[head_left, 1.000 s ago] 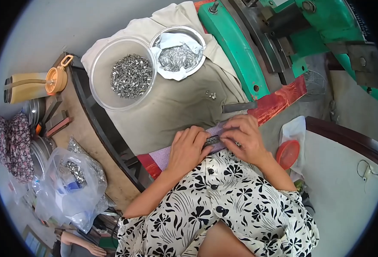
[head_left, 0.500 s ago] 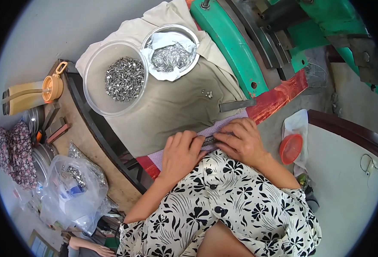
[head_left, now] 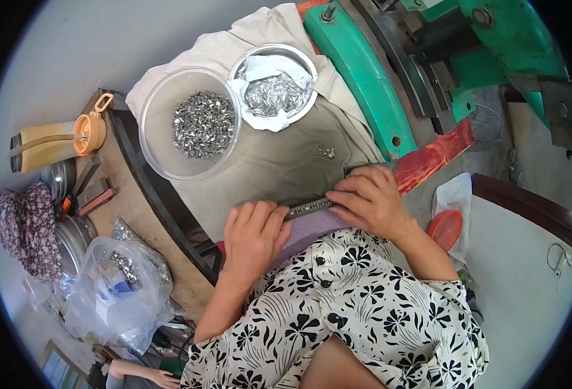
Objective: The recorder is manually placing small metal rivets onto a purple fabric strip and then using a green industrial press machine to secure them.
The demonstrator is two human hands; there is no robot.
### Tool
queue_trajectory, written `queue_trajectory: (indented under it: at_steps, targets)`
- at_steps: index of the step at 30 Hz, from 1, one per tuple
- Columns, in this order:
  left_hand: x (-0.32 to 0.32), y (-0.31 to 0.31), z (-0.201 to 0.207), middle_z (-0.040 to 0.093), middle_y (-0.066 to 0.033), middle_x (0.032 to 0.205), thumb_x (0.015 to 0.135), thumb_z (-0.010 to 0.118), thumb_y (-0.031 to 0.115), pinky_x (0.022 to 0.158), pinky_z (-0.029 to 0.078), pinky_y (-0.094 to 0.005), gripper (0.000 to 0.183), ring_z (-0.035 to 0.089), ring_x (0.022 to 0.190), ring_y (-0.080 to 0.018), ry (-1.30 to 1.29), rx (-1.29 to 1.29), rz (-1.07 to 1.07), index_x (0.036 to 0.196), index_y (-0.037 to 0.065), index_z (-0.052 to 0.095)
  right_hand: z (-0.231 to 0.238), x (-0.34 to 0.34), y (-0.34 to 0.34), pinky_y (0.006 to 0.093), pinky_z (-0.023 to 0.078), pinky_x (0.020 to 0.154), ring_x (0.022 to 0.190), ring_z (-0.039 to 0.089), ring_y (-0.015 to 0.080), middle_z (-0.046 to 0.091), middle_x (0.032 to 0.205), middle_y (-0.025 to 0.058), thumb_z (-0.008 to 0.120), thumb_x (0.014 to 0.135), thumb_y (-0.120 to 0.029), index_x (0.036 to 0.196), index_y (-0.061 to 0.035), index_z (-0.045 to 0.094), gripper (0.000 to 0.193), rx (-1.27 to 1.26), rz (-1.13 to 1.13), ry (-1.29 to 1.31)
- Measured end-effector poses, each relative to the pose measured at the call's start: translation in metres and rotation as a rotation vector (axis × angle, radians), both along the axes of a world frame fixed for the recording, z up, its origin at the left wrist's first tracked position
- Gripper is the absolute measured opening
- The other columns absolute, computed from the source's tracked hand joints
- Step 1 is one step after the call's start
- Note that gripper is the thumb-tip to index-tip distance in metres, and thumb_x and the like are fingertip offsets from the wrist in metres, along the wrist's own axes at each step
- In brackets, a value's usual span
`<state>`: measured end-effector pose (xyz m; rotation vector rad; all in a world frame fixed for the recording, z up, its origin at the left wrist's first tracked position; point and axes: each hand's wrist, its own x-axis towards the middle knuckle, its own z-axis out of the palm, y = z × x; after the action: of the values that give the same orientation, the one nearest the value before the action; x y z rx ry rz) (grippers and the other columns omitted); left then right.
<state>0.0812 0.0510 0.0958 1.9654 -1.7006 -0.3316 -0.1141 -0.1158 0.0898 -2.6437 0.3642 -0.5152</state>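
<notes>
A narrow dark metal strip (head_left: pixel 308 207) with a row of small shiny pieces along it lies crosswise in front of me, above a purple cloth (head_left: pixel 315 227). The fingers of my left hand (head_left: pixel 253 232) are closed on its left end. At its right end, my right hand (head_left: pixel 373 204) pinches it between thumb and fingers. Beyond my right fingers, a dark flat bar (head_left: pixel 357 167) is partly hidden. A few tiny metal bits (head_left: pixel 327 152) rest on the grey-green cloth (head_left: pixel 279 162). Farther off stand a clear plastic tub (head_left: pixel 156 133) of small metal parts and a steel bowl (head_left: pixel 312 87) lined with white material, holding thin silvery pieces.
A green machine (head_left: pixel 357 78) stands at the far right, beside a red board (head_left: pixel 438 146). To the left, a worktop (head_left: pixel 182 266) carries an orange-lidded bottle (head_left: pixel 90 133) and a plastic bag (head_left: pixel 117 298). A red bowl (head_left: pixel 445 230) sits low right. Another person's arm (head_left: pixel 140 373) shows lower left.
My hands have moved apart, the left one leftward and the right one up and right. More of the strip now shows between them. My right hand now covers part of the flat bar.
</notes>
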Motion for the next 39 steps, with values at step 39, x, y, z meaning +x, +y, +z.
queue_trajectory:
  at_steps: [39]
  targets:
    - [0.004,-0.001,-0.014,0.061,-0.0075,0.102,0.076,0.077,0.013,0.074,0.045,-0.0385,0.029,0.057,0.089,-0.0273,0.174,-0.010,0.068,0.102,0.005,0.067,0.004,0.174,-0.089,0.0443,0.053,0.074,0.084,0.067,0.0342,0.070,0.090,0.0144,0.069,0.076,-0.005,0.095,-0.0038,0.073,0.019,0.024,0.225,0.290]
